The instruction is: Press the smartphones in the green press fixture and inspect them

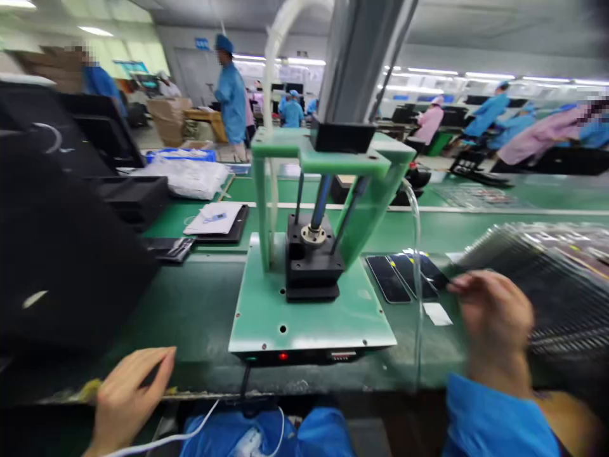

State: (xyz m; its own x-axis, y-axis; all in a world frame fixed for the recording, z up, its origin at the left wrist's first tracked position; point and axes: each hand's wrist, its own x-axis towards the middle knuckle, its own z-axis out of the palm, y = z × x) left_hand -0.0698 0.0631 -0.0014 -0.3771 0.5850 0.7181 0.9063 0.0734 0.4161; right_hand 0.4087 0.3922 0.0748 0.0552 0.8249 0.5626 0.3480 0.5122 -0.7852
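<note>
Right hand (pixel 495 317) blurred, its fingers (pixel 460 285) bunched narrow, with no telling whether anything sits between them. Just left of those fingers, three dark phone panels (pixel 404 276) lying flat side by side on the green bench (pixel 200 317), with a white paper slip (pixel 436 313) just below them. Right of the fingers, a tall slanting stack of dark panels (pixel 537 279). Left hand (pixel 130 397) at the bench's near edge, fingers open and empty, above a white cable (pixel 162 438). Between the hands, a green press fixture (pixel 304 324) with a black block at its centre and a red light on its base. Well beyond the left fingers, a clipboard with paper (pixel 214 219) and a white bag (pixel 183 178). Farther off, a co-worker (pixel 231 89) in a blue gown, standing.
</note>
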